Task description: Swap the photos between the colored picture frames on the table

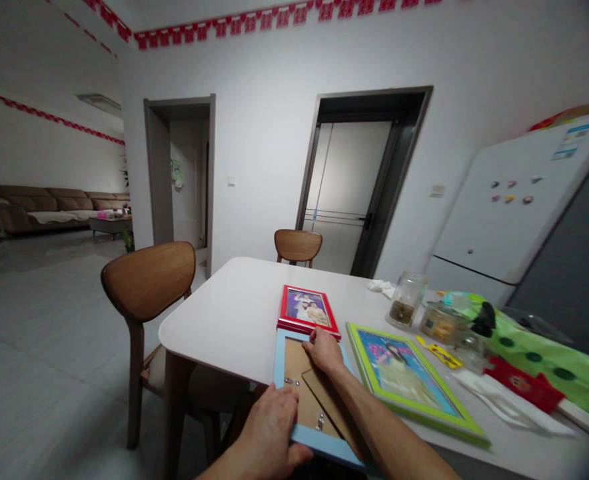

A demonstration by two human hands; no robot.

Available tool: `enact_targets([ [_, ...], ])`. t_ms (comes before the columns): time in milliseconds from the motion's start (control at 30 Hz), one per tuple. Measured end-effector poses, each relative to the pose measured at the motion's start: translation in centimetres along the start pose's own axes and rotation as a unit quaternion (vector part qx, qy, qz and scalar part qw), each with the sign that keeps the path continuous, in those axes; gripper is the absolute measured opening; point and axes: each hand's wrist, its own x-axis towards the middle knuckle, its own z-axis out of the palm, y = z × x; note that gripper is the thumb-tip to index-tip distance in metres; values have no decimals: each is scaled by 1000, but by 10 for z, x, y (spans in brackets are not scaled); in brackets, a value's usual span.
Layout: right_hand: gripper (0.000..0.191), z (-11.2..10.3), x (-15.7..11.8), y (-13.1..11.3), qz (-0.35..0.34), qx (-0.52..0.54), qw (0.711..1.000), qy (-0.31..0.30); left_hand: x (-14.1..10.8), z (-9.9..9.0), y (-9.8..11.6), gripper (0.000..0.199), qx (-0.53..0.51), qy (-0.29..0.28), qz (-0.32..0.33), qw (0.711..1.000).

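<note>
A light blue picture frame point(280, 360) lies face down at the near table edge, its brown backing board point(294, 357) and metal hooks showing. My left hand point(272, 427) grips its near left side, the thumb along the near edge. With fingers curled, my right hand point(324, 350) rests on the far part of the backing; whether something small is between the fingers is hidden. Just beyond lies a red picture frame point(307, 310) with a photo, seemingly stacked on another red one. To the right a green picture frame point(409, 380) lies face up with a photo.
The white table point(239, 300) also bears a glass jar point(404, 300), a container of food point(442, 322), white tissue point(382, 287), a green bag point(539, 357) and a red packet point(522, 387). Wooden chairs stand at the left point(149, 277) and far side point(298, 245).
</note>
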Motion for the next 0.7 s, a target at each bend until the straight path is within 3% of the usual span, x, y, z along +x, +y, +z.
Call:
enact_targets([
  [267,17,4,4,0,16,35,999,5,-1,-3,2,43,18,8,5,1000],
  [433,18,-5,6,5,10,101,995,9,4,-8,17,44,49,-34,-2,998],
  [600,22,-28,-4,21,18,180,983,32,23,12,39,73,61,-84,57,993],
  [700,26,-45,-20,36,29,231,972,26,33,31,42,52,80,-106,48,990],
])
